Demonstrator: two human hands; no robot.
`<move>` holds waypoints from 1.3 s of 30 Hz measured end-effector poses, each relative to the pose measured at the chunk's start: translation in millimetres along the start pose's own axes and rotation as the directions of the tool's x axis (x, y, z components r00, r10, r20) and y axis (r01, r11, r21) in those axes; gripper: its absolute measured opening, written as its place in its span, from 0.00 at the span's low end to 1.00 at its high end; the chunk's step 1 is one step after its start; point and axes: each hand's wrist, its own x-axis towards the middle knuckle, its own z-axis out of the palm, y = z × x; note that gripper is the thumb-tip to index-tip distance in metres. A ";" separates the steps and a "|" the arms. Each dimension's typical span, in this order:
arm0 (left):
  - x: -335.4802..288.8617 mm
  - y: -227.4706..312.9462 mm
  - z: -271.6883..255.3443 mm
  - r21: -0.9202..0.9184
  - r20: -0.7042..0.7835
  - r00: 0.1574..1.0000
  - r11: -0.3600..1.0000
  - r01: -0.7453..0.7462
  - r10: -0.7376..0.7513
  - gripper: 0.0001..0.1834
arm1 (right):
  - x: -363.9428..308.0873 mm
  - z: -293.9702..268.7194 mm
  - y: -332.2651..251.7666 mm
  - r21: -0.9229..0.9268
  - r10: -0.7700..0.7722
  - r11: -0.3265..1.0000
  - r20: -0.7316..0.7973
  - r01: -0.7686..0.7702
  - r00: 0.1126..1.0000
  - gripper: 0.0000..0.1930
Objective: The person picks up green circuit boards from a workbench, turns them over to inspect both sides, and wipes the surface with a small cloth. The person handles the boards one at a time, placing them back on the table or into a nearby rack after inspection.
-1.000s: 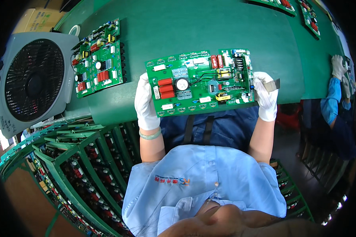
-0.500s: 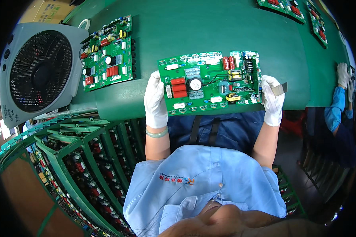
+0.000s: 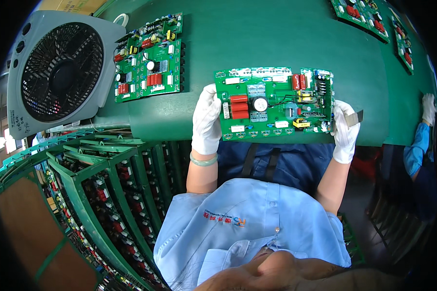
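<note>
A green circuit board (image 3: 277, 110) is held face up between my two white-gloved hands, over the near edge of the table. It carries red block parts, a round white-topped part, yellow-wound transformers and dark coils. At its left edge my left hand (image 3: 207, 121) is closed, with part of the fingers hidden by the board. My right hand (image 3: 345, 130) grips the right edge, fingers partly beneath. A flat grey metal piece (image 3: 354, 118) juts out from the right hand; its other end is hidden.
Populated boards (image 3: 153, 63) lie left on the green table (image 3: 257, 39), beside a grey box fan (image 3: 63, 80). More boards (image 3: 361, 17) lie far right. Green racks (image 3: 90, 194) with boards stand at lower left. Another person's gloved hand (image 3: 429, 109) is at the right edge.
The whole view has shifted, so the fan and table boards appear farther right and higher. The held board sits slightly nearer me relative to the table. Both hands keep their grip.
</note>
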 end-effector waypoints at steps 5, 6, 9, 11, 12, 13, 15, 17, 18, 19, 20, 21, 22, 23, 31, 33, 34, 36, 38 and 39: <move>-1.2 -1.1 -4.0 -0.016 0.009 1.000 1.000 0.001 -0.001 0.25 | -0.4 -2.0 -1.8 -0.027 0.040 0.999 0.027 -0.039 0.999 0.12; -1.0 -1.3 -3.7 -0.021 0.011 1.000 1.000 -0.003 0.003 0.25 | 0.0 -3.1 -0.7 -0.006 0.034 0.999 0.040 -0.034 0.999 0.12; -0.8 -0.8 -3.0 -0.027 0.018 1.000 1.000 0.000 0.001 0.25 | 0.5 -5.4 1.7 -0.029 0.008 1.000 0.038 -0.007 0.999 0.12; -0.7 -2.0 -3.9 -0.019 0.008 1.000 1.000 -0.005 0.005 0.26 | 0.0 -6.2 2.0 0.008 0.011 1.000 0.050 -0.011 0.999 0.12; -0.7 -2.1 -3.9 -0.014 0.003 1.000 1.000 -0.007 0.007 0.26 | -0.3 -6.1 1.8 0.027 0.012 1.000 0.055 -0.014 0.998 0.12; -0.8 -1.9 -3.6 -0.015 0.005 1.000 1.000 -0.007 0.007 0.26 | -0.5 -6.0 1.8 0.019 0.017 1.000 0.048 -0.018 0.999 0.11; -1.2 -0.9 -2.3 -0.016 0.009 1.000 1.000 -0.008 0.008 0.25 | -0.9 -5.8 1.7 0.005 0.028 1.000 0.034 -0.028 0.999 0.11; -1.5 0.6 -0.8 -0.008 0.001 1.000 1.000 -0.012 0.012 0.25 | -1.0 -6.1 1.5 0.006 0.024 1.000 0.046 -0.024 0.999 0.11; -1.7 0.7 -0.3 -0.004 -0.002 1.000 1.000 -0.013 0.013 0.25 | -1.2 -6.6 1.3 0.005 0.021 1.000 0.052 -0.021 0.998 0.11; -1.8 0.5 -1.1 -0.009 0.004 1.000 1.000 -0.010 0.010 0.25 | -1.5 -6.8 1.2 0.004 0.023 1.000 0.050 -0.023 0.999 0.11; -1.9 0.2 -2.7 -0.013 0.010 1.000 1.000 -0.007 0.007 0.24 | -1.9 -6.8 1.3 0.002 0.024 1.000 0.047 -0.024 0.999 0.11; -1.2 0.5 -2.7 -0.019 0.017 1.000 1.000 -0.004 0.004 0.24 | -1.9 -6.9 1.2 0.000 0.025 1.000 0.044 -0.025 0.999 0.11; -0.8 0.5 -2.1 -0.027 0.007 1.000 1.000 -0.005 0.006 0.24 | -2.0 -7.0 1.0 0.015 0.012 1.000 0.052 -0.013 0.999 0.11; -0.5 0.8 -1.2 -0.035 -0.003 1.000 0.999 -0.007 0.007 0.23 | -2.3 -6.9 1.1 0.030 -0.001 1.000 0.059 -0.001 0.998 0.11; 0.4 1.7 -0.5 -0.094 0.003 1.000 0.995 0.031 -0.031 0.26 | -3.9 -6.0 2.9 0.119 -0.090 0.990 0.078 0.081 0.993 0.11; -1.2 2.9 2.3 -0.089 0.003 0.999 0.995 0.052 -0.052 0.29 | -4.3 -5.9 3.5 0.113 -0.088 0.990 0.060 0.081 0.994 0.11; -2.5 3.1 4.0 -0.093 -0.005 0.998 0.994 0.055 -0.056 0.30 | -3.8 -5.2 3.5 0.093 -0.097 0.991 0.053 0.092 0.994 0.12; -1.0 -1.0 0.6 -0.080 0.044 0.997 0.994 0.073 -0.069 0.31 | -3.9 -6.7 -1.1 0.087 -0.048 0.995 0.049 0.044 0.998 0.11; -0.7 -5.8 -3.9 -0.001 0.082 0.991 0.994 0.107 -0.107 0.32 | -2.0 -8.9 -1.0 0.102 -0.048 0.994 0.041 0.043 0.998 0.11; -0.4 -4.8 -2.2 0.073 0.093 0.986 0.988 0.134 -0.140 0.33 | 0.2 -5.5 -1.9 0.121 -0.070 0.990 0.034 0.066 0.997 0.11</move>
